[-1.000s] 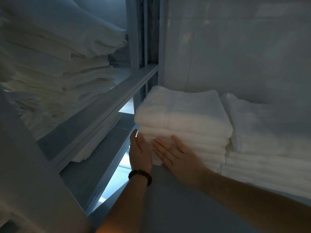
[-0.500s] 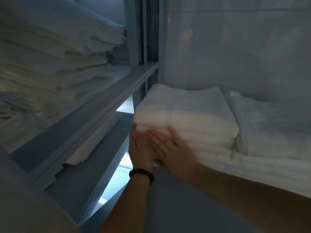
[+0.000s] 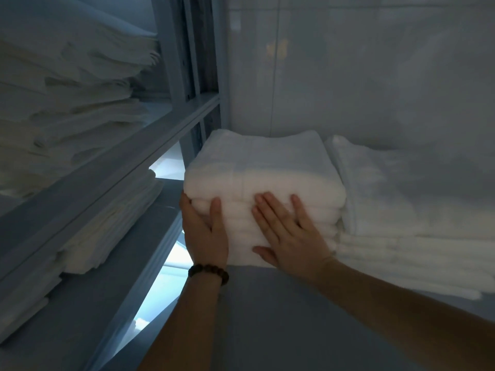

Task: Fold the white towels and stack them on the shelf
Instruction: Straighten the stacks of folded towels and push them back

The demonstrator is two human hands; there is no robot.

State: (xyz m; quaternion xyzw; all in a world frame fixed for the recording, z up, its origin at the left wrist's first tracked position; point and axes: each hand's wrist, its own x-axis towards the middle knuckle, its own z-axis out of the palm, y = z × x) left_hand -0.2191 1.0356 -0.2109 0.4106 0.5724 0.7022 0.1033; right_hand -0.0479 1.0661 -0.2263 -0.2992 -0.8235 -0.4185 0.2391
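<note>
- Two bare forearms are reaching in from the near edge of the grey shelf [image 3: 267, 311], with a dark beaded bracelet [image 3: 208, 273] sitting on the left wrist.
- The left hand [image 3: 205, 234] is cupping the front left corner of the stack of folded white towels [image 3: 267, 167]. Its thumb is lying straight up the front face and its fingers are lying flat along the left side, clamping on nothing.
- The right hand [image 3: 289, 236] is pressing flat against the front face of the same stack. Its fingers [image 3: 267, 210] are straight and spread apart, and its thumb is pointing left near the bottom towel.
- The stack is sitting toward the back left corner of the shelf, several towels high, with folded edges facing the person.
- A second, lower pile of white towels [image 3: 401, 199] is lying just beside it on the right, touching its side.
- A pale tiled wall [image 3: 348, 76] is standing behind both piles.
- Off the shelf's left edge, a grey metal rack [image 3: 171, 49] is holding more folded white linens [image 3: 67, 89] on its upper level and another pile [image 3: 112, 218] below.
</note>
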